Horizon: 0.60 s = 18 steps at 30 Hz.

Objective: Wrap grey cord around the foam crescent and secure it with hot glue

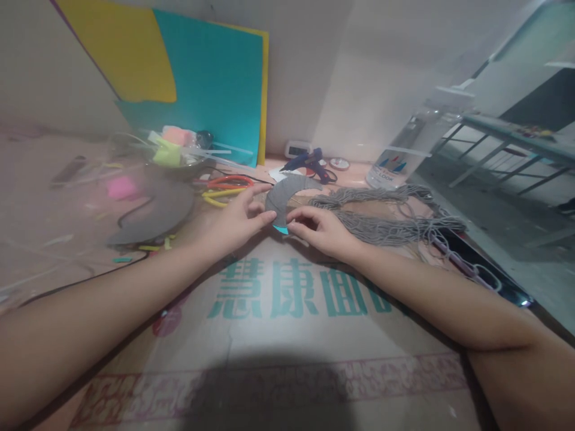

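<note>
A crescent-shaped piece wrapped in grey yarn (279, 200) is held upright above the table, with a bit of turquoise card showing at its lower end. My left hand (240, 221) grips its left side, thumb in front and fingers at the outer curve. My right hand (323, 230) is closed in a pinch beside the lower end. What lies between those fingertips is too small to make out. Just right of it, a loose skein of grey yarn (386, 227) spreads over the table.
Behind the hands lie a blue glue gun (305, 161), orange-handled scissors (229, 181) and a small white device (297, 148). A clear plastic jar (398, 155) stands at the back right, a phone (476, 263) at the right edge. Left are a grey curved piece (157, 209) and turquoise board (215, 90).
</note>
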Each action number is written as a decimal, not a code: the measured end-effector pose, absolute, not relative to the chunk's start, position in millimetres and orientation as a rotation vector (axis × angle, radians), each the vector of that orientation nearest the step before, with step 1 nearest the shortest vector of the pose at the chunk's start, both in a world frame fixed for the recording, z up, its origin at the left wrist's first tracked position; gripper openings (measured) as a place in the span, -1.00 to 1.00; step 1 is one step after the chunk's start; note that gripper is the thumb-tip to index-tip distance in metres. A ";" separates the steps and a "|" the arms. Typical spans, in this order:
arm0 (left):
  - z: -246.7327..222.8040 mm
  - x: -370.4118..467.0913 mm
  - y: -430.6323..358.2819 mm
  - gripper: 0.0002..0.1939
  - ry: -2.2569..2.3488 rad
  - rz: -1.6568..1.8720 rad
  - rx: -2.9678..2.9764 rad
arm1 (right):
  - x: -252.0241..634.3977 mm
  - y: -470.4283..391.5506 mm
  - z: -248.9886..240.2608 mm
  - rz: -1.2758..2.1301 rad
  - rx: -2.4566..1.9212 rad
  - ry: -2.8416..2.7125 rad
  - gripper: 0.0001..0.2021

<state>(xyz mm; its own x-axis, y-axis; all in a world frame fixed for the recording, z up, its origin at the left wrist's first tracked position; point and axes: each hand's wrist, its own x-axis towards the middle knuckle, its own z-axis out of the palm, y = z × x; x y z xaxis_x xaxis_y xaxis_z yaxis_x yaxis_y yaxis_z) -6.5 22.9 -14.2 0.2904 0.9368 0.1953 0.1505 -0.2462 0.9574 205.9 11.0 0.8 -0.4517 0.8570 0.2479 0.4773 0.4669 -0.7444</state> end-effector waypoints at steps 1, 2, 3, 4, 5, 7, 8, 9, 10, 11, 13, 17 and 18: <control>-14.9 -6.7 23.5 -0.37 1.014 1.053 1.637 | 205.9 11.0 0.5 0.791 -1.104 -2.101 -0.82; -15.6 -6.9 23.8 -0.37 1.011 1.050 1.635 | 206.1 11.0 0.1 0.779 -1.104 -2.102 -0.83; -16.1 -7.0 24.0 -0.37 1.005 1.053 1.627 | 206.2 11.0 -0.2 0.763 -1.104 -2.105 -0.84; -16.5 -6.9 24.0 -0.37 0.996 1.056 1.617 | 206.4 11.0 -0.4 0.746 -1.105 -2.108 -0.84; -16.6 -6.8 23.8 -0.38 0.988 1.060 1.607 | 206.6 11.0 -0.5 0.732 -1.104 -2.110 -0.84; -16.2 -6.2 23.1 -0.37 0.971 1.065 1.592 | 206.7 11.0 -0.3 0.716 -1.098 -2.113 -0.85; -15.7 -5.9 22.6 -0.37 0.964 1.064 1.590 | 206.7 11.0 -0.1 0.713 -1.096 -2.116 -0.85; -15.1 -5.6 22.2 -0.37 0.960 1.064 1.589 | 206.7 11.0 0.1 0.710 -1.096 -2.119 -0.86; -14.3 -5.4 21.7 -0.38 0.959 1.062 1.589 | 206.8 11.1 0.2 0.709 -1.097 -2.122 -0.86; -13.5 -5.2 21.3 -0.38 0.961 1.055 1.590 | 206.8 11.2 0.1 0.710 -1.098 -2.124 -0.86; -11.9 -5.1 20.4 -0.39 0.973 1.035 1.596 | 207.2 11.5 -0.6 0.712 -1.096 -2.124 -0.86; -8.9 -5.2 18.5 -0.42 1.016 1.021 1.602 | 207.5 11.6 -2.6 0.706 -1.102 -2.063 -0.84; -8.5 -5.1 18.0 -0.43 1.032 1.023 1.603 | 207.4 11.2 -2.7 0.704 -1.110 -2.025 -0.83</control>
<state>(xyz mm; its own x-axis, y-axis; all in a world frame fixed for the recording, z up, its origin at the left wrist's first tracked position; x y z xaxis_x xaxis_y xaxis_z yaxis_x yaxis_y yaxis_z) -5.1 18.0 -8.5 0.2967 0.9431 0.1504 0.1591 -0.2041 0.9659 207.4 11.2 -2.7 -0.3780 0.8675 0.3234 0.4798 0.4822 -0.7329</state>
